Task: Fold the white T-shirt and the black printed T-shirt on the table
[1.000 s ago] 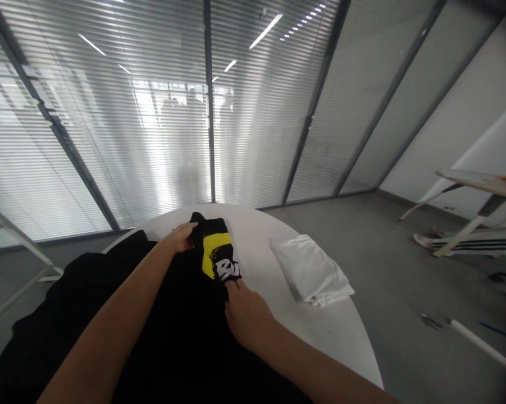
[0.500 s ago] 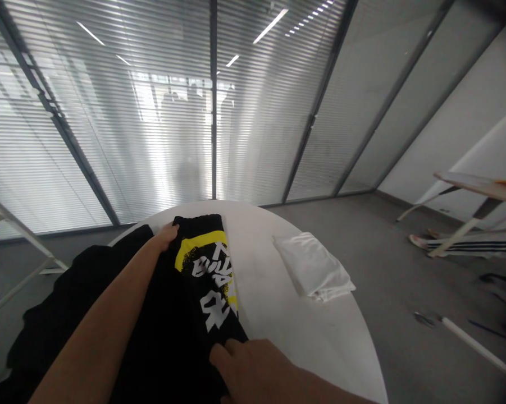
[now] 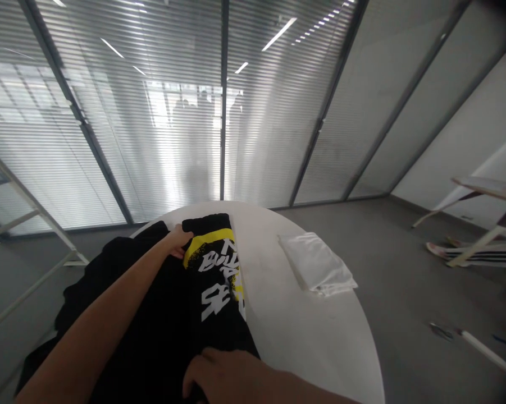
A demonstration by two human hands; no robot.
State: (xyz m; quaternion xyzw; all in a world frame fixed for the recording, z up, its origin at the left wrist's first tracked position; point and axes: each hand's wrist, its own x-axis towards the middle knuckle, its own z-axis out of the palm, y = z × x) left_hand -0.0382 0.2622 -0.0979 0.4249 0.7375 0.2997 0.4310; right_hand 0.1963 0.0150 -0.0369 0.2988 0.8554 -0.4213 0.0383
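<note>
In the head view, the left hand [image 3: 178, 240] has its grip at the far left edge of a black garment [image 3: 210, 264] (yellow and white print facing up) on the round white tabletop [image 3: 303, 336]. The right hand [image 3: 225, 376] touches its near part; whether that grip is clamped, I cannot tell. A folded white cloth [image 3: 318, 264] lies to the right.

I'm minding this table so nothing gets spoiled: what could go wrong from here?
The folded white cloth has a corner close to the right rim of the table, so a knock might send it over.

The black cloth at the left appears to spread past the rim, and its weight could drag it down.

The printed black cloth lies between the two hands, left and right; uneven pulling might crease it.
</note>
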